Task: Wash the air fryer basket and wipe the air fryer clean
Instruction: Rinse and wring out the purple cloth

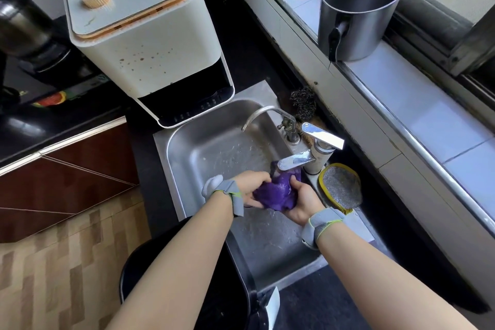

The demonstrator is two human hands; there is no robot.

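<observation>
Both my forearms reach up from six o'clock toward the sink [187, 147], and just under my left elbow sits the black air fryer basket [214, 276], propped at the sink's near-left rim, about seven o'clock from my hands. My left hand [250, 185] and right hand [302, 201] meet over the basin, both curled around a wet purple cloth [273, 193], bunched between my palms right below the tap [294, 162]. I judge I'm rinsing or wringing the cloth, getting it ready for the wiping part; whether the basket is fully washed I can't tell from here.

At eleven o'clock from my hands, the white air fryer [144, 43] stands on the counter behind the sink, its drawer slot empty and brown spatter dotting its front. Next I'd need to squeeze the cloth out firmly so it doesn't drip, then carry it up to that spattered face.

My wrists angle inward, thumbs on top, fingers wrapped tight into the fabric.
</observation>
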